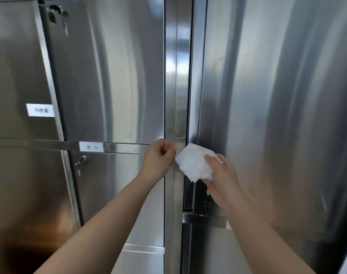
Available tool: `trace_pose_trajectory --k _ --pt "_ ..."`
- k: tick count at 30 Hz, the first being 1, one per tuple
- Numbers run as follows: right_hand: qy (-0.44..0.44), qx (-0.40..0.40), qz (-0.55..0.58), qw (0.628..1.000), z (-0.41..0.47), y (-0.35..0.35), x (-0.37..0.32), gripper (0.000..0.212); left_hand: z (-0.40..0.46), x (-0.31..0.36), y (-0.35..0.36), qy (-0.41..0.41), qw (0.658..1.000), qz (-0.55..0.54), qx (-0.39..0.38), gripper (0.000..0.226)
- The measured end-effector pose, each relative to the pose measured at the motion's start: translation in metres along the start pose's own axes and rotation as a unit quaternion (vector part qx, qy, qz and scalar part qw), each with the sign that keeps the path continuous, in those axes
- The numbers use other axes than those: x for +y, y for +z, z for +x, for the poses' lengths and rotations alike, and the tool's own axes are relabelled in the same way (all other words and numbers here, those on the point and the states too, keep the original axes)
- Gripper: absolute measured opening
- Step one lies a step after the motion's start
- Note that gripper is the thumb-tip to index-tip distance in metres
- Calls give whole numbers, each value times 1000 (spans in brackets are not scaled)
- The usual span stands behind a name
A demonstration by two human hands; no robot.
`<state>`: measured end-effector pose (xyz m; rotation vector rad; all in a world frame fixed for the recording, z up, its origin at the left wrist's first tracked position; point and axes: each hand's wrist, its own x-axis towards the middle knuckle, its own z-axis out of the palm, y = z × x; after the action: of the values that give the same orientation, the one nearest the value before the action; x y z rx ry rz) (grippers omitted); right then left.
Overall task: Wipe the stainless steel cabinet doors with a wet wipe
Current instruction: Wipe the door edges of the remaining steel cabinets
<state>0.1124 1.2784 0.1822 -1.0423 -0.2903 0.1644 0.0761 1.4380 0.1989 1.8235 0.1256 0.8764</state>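
Two white labels are stuck on the stainless steel cabinet: an upper label (40, 110) on the far-left door and a lower label (91, 147) on the horizontal rail beneath the tall middle door (109, 72). Both carry dark printed characters, too blurred to read. A digit "1" (79, 172) sits on the lower-left door just under its key lock (80, 160); a second lock (57, 13) sits at the top left of the middle door.

The wet wipe (195, 162) is white and folded into a rough square. It is turned like a diamond, one corner up and one down, held in front of the vertical post (176, 76) between the middle door and the large right door (277, 95). The right hand (222, 180) grasps it, thumb on its face and fingers behind. The left hand (160, 157) is curled, its fingertips at the wipe's left corner; whether its grip actually pinches that corner cannot be told.
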Motion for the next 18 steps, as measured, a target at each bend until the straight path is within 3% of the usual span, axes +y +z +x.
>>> trace_pose_trajectory --k 4,8,13,16,18 --pt "-34 39 50 997 44 5 -24 14 48 5 16 106 991 75 33 16" --pt "-82 94 123 985 86 23 -56 19 92 14 28 215 967 129 55 13" --pt "-216 162 39 962 135 60 -105 15 133 33 29 285 939 179 73 32" --pt "-355 190 -26 915 151 90 -139 21 155 49 24 310 928 182 102 38" --pt "-487 191 -115 844 158 111 -158 29 171 60 21 327 917 193 124 42"
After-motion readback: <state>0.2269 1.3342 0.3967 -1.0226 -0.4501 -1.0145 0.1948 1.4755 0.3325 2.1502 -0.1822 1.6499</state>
